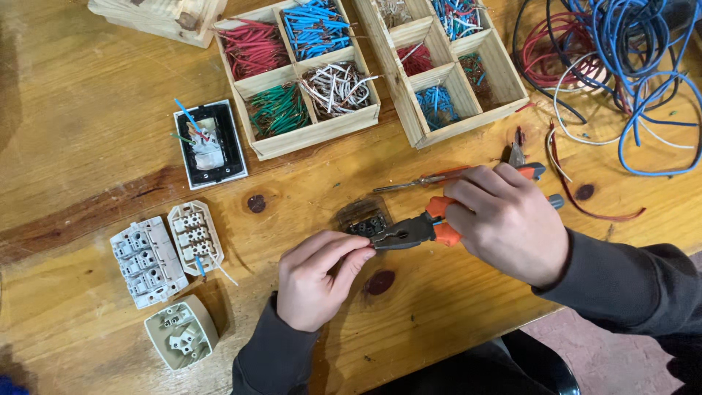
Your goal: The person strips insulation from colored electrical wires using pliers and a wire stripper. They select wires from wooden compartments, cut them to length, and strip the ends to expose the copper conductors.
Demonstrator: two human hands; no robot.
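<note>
We see the right hand (504, 223) wrapped around the orange handles of a pair of pliers (413, 232), fingers closed on them. The dark nose of the pliers points left and meets the fingertips of the left hand (318, 278), whose thumb and forefinger are pinched together on something too small for us to make out. Both hands work over a wooden table (88, 146), near its front edge.

Just behind the pliers' nose lies a small smoky-clear part (363, 217) with dark slots. A screwdriver (431, 178) with an orange grip lies just beyond the right hand, its shaft pointing left.

To the left we see a black-framed switch (210, 144) with short wires sticking up, and below it three pale switch modules (170, 267) lying close together. At the back stand two wooden trays (314, 135) of cut wire sorted by colour: red, blue, green, white. A loose tangle of cable (621, 58) sprawls at the far right.
</note>
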